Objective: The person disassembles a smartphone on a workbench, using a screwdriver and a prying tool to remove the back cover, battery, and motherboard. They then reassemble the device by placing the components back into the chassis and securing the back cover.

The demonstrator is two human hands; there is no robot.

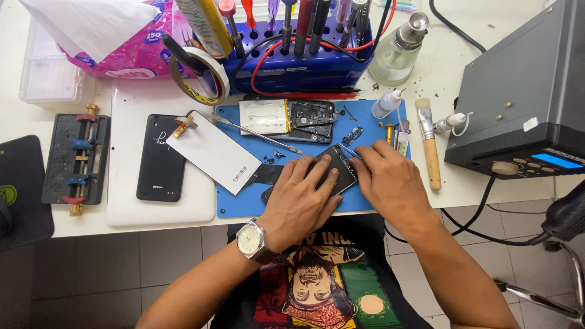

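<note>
The desk (463,189) is white. Near its front edge lies a blue mat (244,204). On the mat a black phone part (338,164) is under the fingers (317,167). Left of the mat there is a black back cover (161,157) and a white panel (213,151). At the back edge stands a blue tool rack (298,67) with red wire (304,94); in the back left corner is a pink tissue pack (131,52). The brush (429,143) has a light brown wooden handle.

White worktable (463,189) stands over grey tiled floor (122,262).
</note>
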